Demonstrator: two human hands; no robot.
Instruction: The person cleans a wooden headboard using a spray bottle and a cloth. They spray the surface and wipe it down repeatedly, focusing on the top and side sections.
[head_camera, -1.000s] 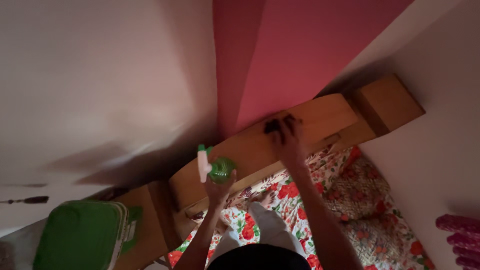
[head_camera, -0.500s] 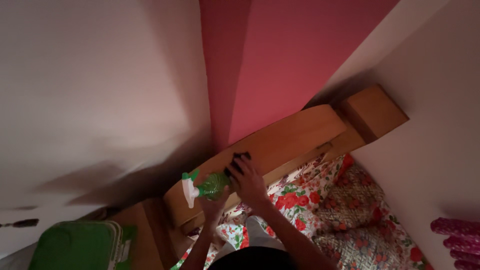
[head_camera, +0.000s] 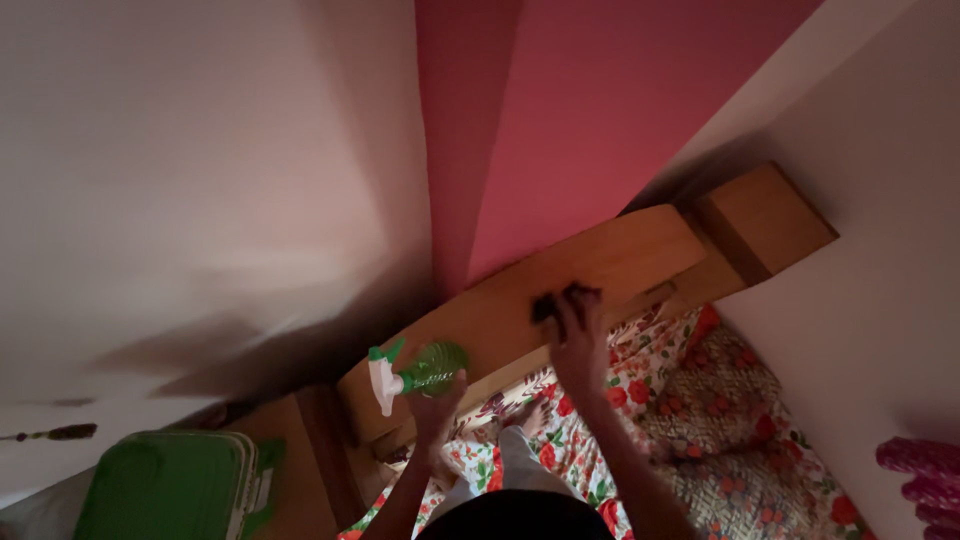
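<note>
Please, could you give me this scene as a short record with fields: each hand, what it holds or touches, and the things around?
left hand: holds a green spray bottle with a white trigger head
right hand: presses a dark cloth on the wooden headboard
bed: floral sheet with red flowers, patterned pillow beside it
wall: pink wall behind the headboard
lower left: green case near a wooden side unit
lower right: pink object, too cut off to identify
</note>
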